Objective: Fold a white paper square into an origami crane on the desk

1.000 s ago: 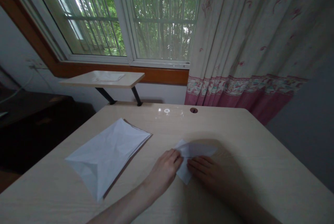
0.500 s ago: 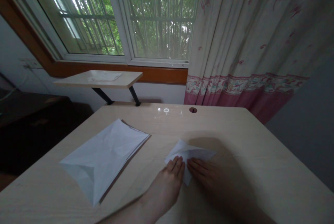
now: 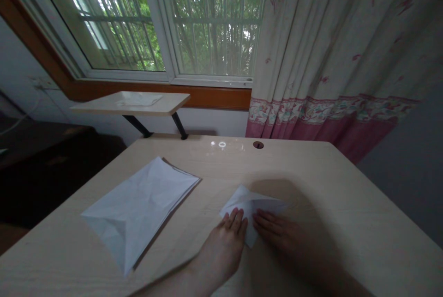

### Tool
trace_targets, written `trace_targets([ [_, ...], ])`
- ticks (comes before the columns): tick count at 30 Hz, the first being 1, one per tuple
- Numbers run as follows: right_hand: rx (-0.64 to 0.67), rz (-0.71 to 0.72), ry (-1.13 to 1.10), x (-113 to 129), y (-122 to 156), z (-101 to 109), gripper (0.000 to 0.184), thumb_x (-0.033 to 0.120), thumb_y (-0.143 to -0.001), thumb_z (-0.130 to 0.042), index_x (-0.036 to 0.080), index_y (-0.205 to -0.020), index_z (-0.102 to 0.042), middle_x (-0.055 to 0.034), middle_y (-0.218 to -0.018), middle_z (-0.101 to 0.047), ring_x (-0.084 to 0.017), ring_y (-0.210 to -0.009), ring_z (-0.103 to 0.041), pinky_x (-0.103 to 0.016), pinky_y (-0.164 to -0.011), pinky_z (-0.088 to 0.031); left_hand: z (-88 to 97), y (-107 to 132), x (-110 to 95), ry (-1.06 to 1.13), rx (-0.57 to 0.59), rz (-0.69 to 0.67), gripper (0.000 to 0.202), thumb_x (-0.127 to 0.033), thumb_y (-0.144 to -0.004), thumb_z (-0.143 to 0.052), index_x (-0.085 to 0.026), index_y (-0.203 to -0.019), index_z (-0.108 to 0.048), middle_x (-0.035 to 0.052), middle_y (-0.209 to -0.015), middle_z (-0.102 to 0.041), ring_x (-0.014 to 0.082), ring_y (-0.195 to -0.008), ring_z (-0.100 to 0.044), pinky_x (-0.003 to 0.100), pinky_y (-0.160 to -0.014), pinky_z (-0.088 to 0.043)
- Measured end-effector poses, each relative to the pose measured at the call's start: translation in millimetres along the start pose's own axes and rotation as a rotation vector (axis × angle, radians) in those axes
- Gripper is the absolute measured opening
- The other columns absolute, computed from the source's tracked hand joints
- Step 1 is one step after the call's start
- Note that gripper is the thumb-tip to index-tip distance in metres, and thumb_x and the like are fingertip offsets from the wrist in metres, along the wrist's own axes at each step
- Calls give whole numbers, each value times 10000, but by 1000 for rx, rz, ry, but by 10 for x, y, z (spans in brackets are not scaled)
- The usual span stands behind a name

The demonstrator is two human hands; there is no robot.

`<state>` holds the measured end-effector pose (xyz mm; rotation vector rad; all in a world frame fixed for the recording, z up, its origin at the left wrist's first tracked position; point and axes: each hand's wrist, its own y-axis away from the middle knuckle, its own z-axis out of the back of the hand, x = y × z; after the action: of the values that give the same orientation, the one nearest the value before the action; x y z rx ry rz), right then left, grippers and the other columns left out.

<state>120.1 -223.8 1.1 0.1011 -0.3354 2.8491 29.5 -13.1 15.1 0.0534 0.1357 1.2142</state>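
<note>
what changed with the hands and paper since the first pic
The left hand, curled a second ago, has flattened on the small paper, fingers straighter, uncovering its left corner. The right hand stays on it; the larger paper hasn't visibly moved.
</note>
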Motion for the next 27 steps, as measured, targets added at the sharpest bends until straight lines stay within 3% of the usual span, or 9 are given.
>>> trace_targets([
  [9, 32, 146, -41, -199, 55, 140, 617, 19, -818, -440, 189, -1408, -388, -77, -1391, -471, -164, -1278, -428, -329, -1042, -395, 51, -17, -15, 36, -49, 27, 531, -80, -765, -495, -59, -1296, -507, 214, -1393, -448, 338, -1277, -443, 459, -973, -464],
  [20, -32, 47, -96, -362, 235, 200, 517, 59, -857, -447, 219, -1347, -482, -72, -1325, -549, -185, -1236, -487, -372, -1007, -442, 64, -28, 23, 20, -89, 13, 497, -97, -751, -543, -79, -1248, -540, 212, -1348, -503, 328, -1208, -520, 439, -925, -501],
  [27, -105, 44, -117, -394, 255, 253, 508, 56, -835, -431, 214, -1308, -526, -78, -1275, -594, -179, -1175, -549, -353, -966, -480, 163, -8, 24, 32, -71, 18, 495, -80, -748, -539, -89, -1243, -540, 204, -1344, -511, 310, -1188, -541, 430, -920, -507],
])
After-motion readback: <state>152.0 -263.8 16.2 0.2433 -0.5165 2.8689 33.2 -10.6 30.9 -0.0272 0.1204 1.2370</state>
